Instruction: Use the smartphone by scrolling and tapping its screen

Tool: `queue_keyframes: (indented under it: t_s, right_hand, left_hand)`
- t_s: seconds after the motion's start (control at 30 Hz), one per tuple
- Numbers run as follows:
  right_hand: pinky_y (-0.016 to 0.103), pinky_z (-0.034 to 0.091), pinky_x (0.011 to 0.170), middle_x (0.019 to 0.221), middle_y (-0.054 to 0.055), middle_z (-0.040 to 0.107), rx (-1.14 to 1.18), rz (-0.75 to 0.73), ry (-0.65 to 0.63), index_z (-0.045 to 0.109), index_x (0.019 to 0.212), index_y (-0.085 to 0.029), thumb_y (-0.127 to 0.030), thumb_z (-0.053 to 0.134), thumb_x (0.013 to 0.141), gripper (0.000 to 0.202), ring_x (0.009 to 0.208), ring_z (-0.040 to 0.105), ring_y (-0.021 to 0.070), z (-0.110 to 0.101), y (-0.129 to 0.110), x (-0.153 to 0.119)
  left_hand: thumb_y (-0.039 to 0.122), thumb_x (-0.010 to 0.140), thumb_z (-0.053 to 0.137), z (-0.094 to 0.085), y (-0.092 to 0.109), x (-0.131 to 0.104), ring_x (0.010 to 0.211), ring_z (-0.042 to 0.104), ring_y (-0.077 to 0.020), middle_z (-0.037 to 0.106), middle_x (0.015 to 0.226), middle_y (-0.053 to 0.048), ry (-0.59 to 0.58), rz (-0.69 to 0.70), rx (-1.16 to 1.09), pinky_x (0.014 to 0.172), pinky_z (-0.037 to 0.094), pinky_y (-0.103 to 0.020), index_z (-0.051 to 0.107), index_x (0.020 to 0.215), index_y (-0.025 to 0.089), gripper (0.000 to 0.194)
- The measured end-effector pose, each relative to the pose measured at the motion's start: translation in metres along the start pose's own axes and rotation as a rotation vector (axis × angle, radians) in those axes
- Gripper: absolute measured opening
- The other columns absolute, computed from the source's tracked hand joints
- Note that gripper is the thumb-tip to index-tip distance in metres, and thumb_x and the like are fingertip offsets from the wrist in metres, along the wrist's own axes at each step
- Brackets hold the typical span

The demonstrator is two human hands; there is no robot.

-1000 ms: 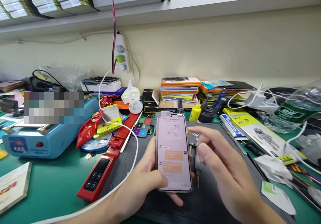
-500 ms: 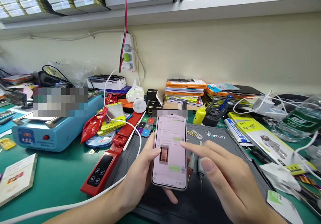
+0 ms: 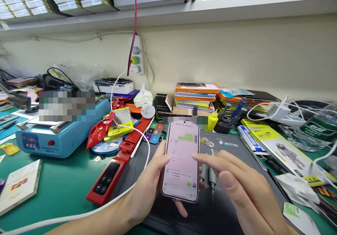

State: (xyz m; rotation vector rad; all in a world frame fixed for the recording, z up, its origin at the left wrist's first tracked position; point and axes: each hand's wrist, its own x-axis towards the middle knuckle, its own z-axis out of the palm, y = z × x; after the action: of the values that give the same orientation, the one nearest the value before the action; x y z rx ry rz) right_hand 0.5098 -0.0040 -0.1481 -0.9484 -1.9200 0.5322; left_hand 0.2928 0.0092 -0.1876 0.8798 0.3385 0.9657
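Messages on the phone have shifted, mostly unreadably small.

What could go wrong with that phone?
The phone might slip, because only the left hand grips it. If dropped, it could hit the pointed tool close by. The white cable runs near the left wrist, so moving that arm might snag it.

The left hand holds a phone with a lit chat screen; the right hand's index fingertip is at its right edge. Beneath, 2 grey tools lie on a dark mat. A red folding device lies between the mat and a blue machine.
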Motion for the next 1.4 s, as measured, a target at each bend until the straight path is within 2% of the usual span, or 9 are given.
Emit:
queue_keyframes:
  t_s: [0.1,0.27,0.43,0.6,0.77,0.97,1.13,1.3,1.4]
  right_hand:
    - [0.033,0.052,0.065,0.086,0.006,0.066,-0.049,0.049,0.013,0.074,0.135,-0.030,-0.045,0.042,0.111,0.042,0.076,0.065,0.0231,0.001,0.000,0.001]
    - [0.035,0.051,0.062,0.075,0.006,0.061,0.017,-0.015,-0.026,0.083,0.118,-0.027,-0.046,0.044,0.110,0.043,0.068,0.061,0.0224,0.001,0.000,-0.001]
    - [0.033,0.052,0.067,0.089,0.006,0.066,-0.036,0.038,-0.002,0.072,0.138,-0.031,-0.039,0.041,0.112,0.041,0.081,0.065,0.0226,0.001,0.004,-0.001]
    - [0.030,0.049,0.061,0.080,0.003,0.060,-0.007,-0.089,-0.044,0.076,0.130,-0.033,-0.033,0.043,0.111,0.038,0.070,0.061,0.0190,0.000,0.007,0.000]
    - [0.033,0.051,0.066,0.087,0.005,0.065,-0.049,0.014,-0.003,0.072,0.137,-0.030,-0.035,0.041,0.112,0.040,0.078,0.064,0.0219,0.000,0.005,0.000]
    - [0.028,0.049,0.059,0.078,0.002,0.060,-0.054,-0.202,-0.055,0.073,0.133,-0.028,-0.026,0.043,0.109,0.038,0.067,0.061,0.0170,-0.001,0.007,0.001]
    - [0.024,0.050,0.062,0.082,0.000,0.059,-0.106,-0.147,-0.053,0.068,0.141,-0.030,-0.024,0.042,0.110,0.041,0.072,0.062,0.0139,-0.001,0.009,0.001]
    - [0.025,0.049,0.060,0.080,0.000,0.059,-0.112,-0.223,-0.094,0.070,0.137,-0.028,-0.023,0.042,0.109,0.040,0.069,0.061,0.0140,-0.001,0.009,0.001]
    - [0.024,0.051,0.063,0.085,0.001,0.061,-0.124,-0.158,-0.053,0.066,0.142,-0.029,-0.024,0.040,0.110,0.041,0.074,0.064,0.0142,-0.001,0.010,0.001]
  left_hand:
    - [0.043,0.110,0.036,-0.002,-0.001,0.000,0.111,0.075,-0.0367,0.068,0.131,-0.015,0.002,0.011,0.000,0.056,0.067,-0.032,0.035,0.155,0.031,0.047]
    - [0.040,0.111,0.034,-0.003,-0.002,0.001,0.107,0.076,-0.0336,0.066,0.134,-0.013,-0.004,0.029,-0.003,0.055,0.067,-0.031,0.039,0.150,0.031,0.041]
    - [0.046,0.109,0.037,-0.001,-0.001,0.001,0.111,0.075,-0.0364,0.070,0.126,-0.015,-0.003,0.010,-0.005,0.056,0.067,-0.031,0.039,0.151,0.029,0.045]
    - [0.044,0.109,0.038,0.000,0.000,0.001,0.112,0.074,-0.0367,0.067,0.132,-0.014,0.003,0.027,-0.002,0.055,0.067,-0.031,0.040,0.150,0.031,0.043]
    - [0.044,0.110,0.034,-0.001,-0.001,0.000,0.111,0.075,-0.0364,0.068,0.130,-0.015,-0.005,0.014,-0.014,0.057,0.067,-0.032,0.036,0.154,0.030,0.046]
    - [0.043,0.110,0.035,-0.002,-0.003,0.001,0.111,0.075,-0.0369,0.064,0.136,-0.014,-0.022,0.042,-0.020,0.056,0.067,-0.031,0.040,0.151,0.032,0.043]
    - [0.043,0.110,0.034,-0.005,-0.005,0.002,0.114,0.073,-0.0380,0.065,0.137,-0.014,-0.012,0.033,-0.023,0.056,0.068,-0.033,0.039,0.152,0.033,0.043]
    - [0.043,0.111,0.034,-0.004,-0.005,0.002,0.113,0.074,-0.0365,0.063,0.140,-0.013,-0.006,0.038,-0.019,0.055,0.068,-0.031,0.044,0.148,0.031,0.040]
    - [0.044,0.111,0.035,-0.003,-0.005,0.001,0.114,0.073,-0.0374,0.064,0.139,-0.014,-0.003,0.022,-0.014,0.056,0.068,-0.032,0.042,0.150,0.031,0.042]
